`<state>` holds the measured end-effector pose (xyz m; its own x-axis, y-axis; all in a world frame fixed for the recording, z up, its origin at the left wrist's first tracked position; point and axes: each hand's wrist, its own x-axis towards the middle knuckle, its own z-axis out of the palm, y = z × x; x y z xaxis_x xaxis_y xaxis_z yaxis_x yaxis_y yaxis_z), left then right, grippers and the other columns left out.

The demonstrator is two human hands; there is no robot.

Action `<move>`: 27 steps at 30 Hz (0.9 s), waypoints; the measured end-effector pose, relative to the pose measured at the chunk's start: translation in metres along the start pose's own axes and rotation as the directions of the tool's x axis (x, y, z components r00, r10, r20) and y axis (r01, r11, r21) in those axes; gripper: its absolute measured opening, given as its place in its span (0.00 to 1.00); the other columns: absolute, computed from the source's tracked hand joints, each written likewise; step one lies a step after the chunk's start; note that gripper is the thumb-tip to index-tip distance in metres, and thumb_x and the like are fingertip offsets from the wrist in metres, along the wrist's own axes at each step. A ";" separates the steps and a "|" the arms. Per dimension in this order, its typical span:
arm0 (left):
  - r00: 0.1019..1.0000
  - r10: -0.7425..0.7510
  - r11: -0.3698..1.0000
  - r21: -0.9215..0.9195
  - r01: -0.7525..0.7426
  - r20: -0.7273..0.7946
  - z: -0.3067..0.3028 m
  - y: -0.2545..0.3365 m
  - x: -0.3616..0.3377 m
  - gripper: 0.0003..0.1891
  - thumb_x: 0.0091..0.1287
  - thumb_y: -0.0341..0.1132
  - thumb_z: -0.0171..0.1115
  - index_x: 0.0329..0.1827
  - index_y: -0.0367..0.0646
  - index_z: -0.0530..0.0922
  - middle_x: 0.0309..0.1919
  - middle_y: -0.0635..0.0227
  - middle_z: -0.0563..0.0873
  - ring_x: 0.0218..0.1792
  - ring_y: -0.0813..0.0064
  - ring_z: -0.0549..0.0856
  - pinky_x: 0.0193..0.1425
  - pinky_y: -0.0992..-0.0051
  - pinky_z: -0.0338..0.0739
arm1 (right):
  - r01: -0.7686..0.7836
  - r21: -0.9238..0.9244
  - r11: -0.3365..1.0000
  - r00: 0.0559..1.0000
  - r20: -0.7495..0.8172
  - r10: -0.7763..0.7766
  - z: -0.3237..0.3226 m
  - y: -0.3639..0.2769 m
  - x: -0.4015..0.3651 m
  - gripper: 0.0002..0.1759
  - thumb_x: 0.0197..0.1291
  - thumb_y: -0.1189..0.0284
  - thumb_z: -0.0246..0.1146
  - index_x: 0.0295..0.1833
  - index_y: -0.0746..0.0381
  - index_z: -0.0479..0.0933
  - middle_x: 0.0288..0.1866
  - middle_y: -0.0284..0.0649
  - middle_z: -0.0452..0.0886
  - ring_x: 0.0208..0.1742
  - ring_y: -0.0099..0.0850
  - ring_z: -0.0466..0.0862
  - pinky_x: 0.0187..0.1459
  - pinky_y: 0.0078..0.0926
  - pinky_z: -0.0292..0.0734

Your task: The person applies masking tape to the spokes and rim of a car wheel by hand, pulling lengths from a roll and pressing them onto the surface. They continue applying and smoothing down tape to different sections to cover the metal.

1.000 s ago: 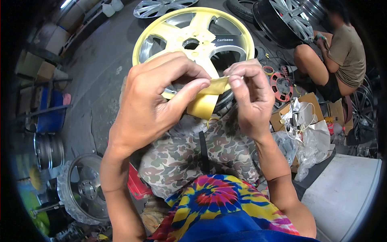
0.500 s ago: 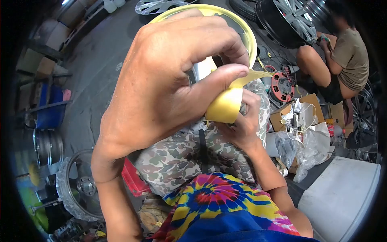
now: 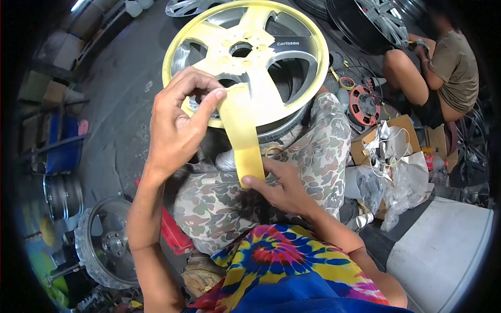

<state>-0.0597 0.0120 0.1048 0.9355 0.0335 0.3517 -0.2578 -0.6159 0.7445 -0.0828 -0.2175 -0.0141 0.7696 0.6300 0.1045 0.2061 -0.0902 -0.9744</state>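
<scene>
A strip of yellow masking tape (image 3: 241,133) is stretched between my two hands, in front of the wheel rim. My left hand (image 3: 182,117) pinches its upper end between thumb and fingers. At the lower end, my right hand (image 3: 282,185) has its thumb pressed on the strip. Part of a yellow ring (image 3: 273,151), like a tape roll's edge, shows just above my right fingers. The spoked wheel rim (image 3: 323,57) lies face up beyond my hands, resting on a tire; yellow tape covers its lip and most of its spokes, while one dark spoke with lettering is bare.
A person (image 3: 451,73) sits at the right near more wheels (image 3: 360,26). A red cable reel (image 3: 364,106), a cardboard box (image 3: 407,125) and plastic bags (image 3: 404,188) lie on my right. A plastic-wrapped wheel (image 3: 109,242) and red case (image 3: 175,232) are on my left.
My left hand has moved away from the camera toward the rim, and my right hand has come down and left. The tape strip now hangs straight between them. More of the rim shows.
</scene>
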 end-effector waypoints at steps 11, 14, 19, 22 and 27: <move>0.891 -0.455 0.890 -0.056 0.453 -0.012 0.013 -0.110 0.017 0.14 0.71 0.39 0.74 0.45 0.35 0.89 0.37 0.71 0.88 0.41 0.82 0.83 0.53 0.77 0.77 | -0.465 0.342 0.817 0.884 0.125 0.451 0.006 0.026 -0.003 0.20 0.75 0.60 0.69 0.45 0.71 0.88 0.31 0.30 0.85 0.32 0.16 0.78 0.35 0.20 0.74; 0.939 -0.343 0.939 -0.024 0.344 0.024 0.023 -0.153 0.040 0.18 0.70 0.44 0.76 0.47 0.35 0.90 0.39 0.68 0.90 0.42 0.80 0.84 0.50 0.75 0.78 | -0.291 0.338 0.895 0.954 0.032 0.298 -0.012 0.009 0.000 0.14 0.72 0.66 0.72 0.42 0.69 0.88 0.30 0.32 0.86 0.32 0.15 0.79 0.34 0.20 0.75; 0.967 -0.242 0.968 0.088 0.235 0.074 0.047 -0.169 0.070 0.17 0.68 0.45 0.76 0.46 0.37 0.92 0.41 0.63 0.91 0.40 0.74 0.85 0.49 0.72 0.79 | -0.169 0.377 0.911 0.976 -0.063 0.207 -0.032 -0.009 0.010 0.09 0.70 0.71 0.73 0.43 0.68 0.87 0.30 0.30 0.86 0.31 0.15 0.81 0.33 0.20 0.75; 0.981 -0.188 0.959 0.224 0.172 0.048 0.058 -0.174 0.074 0.16 0.66 0.46 0.77 0.44 0.40 0.92 0.41 0.61 0.90 0.39 0.68 0.86 0.48 0.68 0.80 | -0.176 0.389 0.904 0.970 -0.089 0.227 -0.026 -0.011 0.016 0.11 0.71 0.70 0.72 0.46 0.69 0.87 0.30 0.30 0.86 0.31 0.15 0.80 0.33 0.19 0.75; 0.985 -0.169 0.953 0.262 0.154 0.035 0.062 -0.185 0.076 0.15 0.65 0.44 0.77 0.43 0.40 0.92 0.40 0.59 0.90 0.39 0.67 0.85 0.48 0.66 0.79 | -0.199 0.377 0.905 0.962 -0.101 0.253 -0.020 -0.011 0.024 0.12 0.72 0.69 0.71 0.47 0.69 0.87 0.31 0.30 0.86 0.32 0.15 0.80 0.34 0.19 0.75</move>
<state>0.0741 0.0797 -0.0411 0.9735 0.1095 0.2008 -0.0382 -0.7878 0.6147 -0.0546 -0.2174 0.0035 0.8536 0.5054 -0.1264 -0.1945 0.0842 -0.9773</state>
